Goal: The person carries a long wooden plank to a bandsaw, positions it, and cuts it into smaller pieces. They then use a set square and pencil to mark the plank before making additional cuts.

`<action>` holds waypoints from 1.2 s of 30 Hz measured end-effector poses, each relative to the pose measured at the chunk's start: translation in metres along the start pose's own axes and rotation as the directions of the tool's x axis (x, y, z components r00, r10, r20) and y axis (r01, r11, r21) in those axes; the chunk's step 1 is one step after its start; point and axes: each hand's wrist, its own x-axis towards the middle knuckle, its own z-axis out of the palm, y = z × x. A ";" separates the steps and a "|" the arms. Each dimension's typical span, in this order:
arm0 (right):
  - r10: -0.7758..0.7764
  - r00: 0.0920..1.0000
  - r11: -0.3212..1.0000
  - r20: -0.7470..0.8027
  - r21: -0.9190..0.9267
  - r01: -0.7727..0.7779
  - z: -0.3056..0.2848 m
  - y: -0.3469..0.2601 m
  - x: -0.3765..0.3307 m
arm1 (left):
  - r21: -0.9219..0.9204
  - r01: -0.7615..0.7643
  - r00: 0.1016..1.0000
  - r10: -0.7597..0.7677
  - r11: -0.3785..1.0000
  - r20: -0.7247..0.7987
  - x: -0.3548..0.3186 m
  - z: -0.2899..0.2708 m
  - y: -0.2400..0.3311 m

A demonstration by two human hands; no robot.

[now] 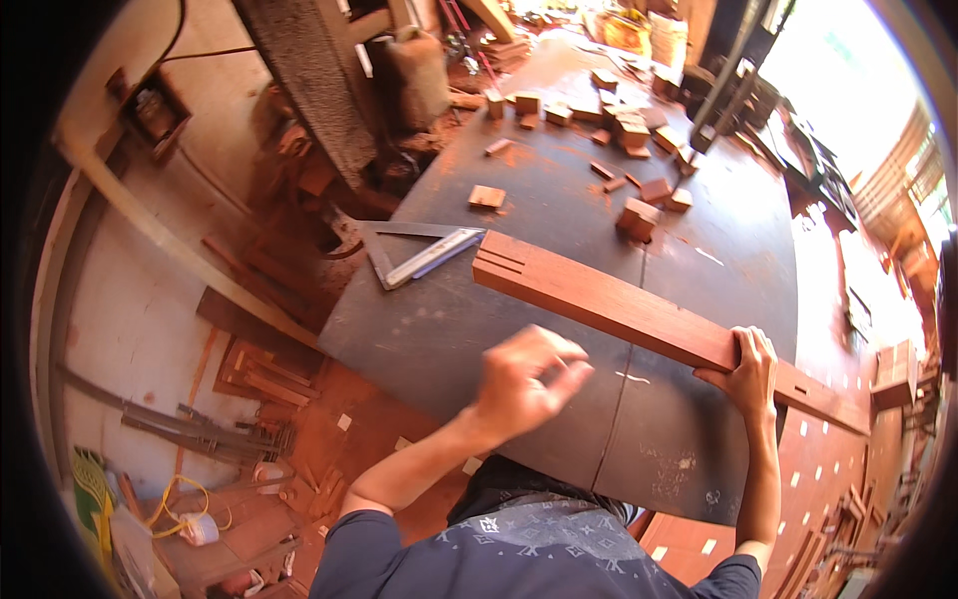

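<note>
My right hand (748, 369) grips a long reddish-brown wooden beam (609, 301) near its right end, with the thumb on the near side. The beam lies slantwise across a dark table (449, 339). Narrow slots are cut into its left end, and a small mortise shows to the right of my hand. My left hand (529, 379) is over the table on the near side of the beam, apart from it. Its fingers are loosely curled, the thumb stands away from them, and nothing shows in it. A metal triangle square (424, 252) lies by the beam's slotted end.
Several wood offcuts (634, 130) are scattered over the far part of the table, with sawdust among them. A lone block (487, 197) sits beyond the square. Wood scraps (269, 374) lie on the floor at left. A thick post (314, 90) rises at the far left.
</note>
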 end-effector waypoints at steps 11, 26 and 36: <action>0.047 0.999 0.999 -0.012 -0.027 -0.047 -0.021 0.022 -0.042 | 0.357 -0.001 0.976 0.078 0.934 -0.201 0.022 -0.034 -0.081; 0.885 0.299 -0.140 0.356 0.818 -0.558 -0.018 0.137 -0.153 | 0.096 -0.133 0.982 0.145 0.986 -0.121 0.025 -0.048 -0.121; 0.928 0.200 -0.198 0.313 0.873 -0.445 0.002 0.217 -0.120 | 0.075 -0.209 0.973 0.215 0.975 -0.082 0.079 0.000 -0.109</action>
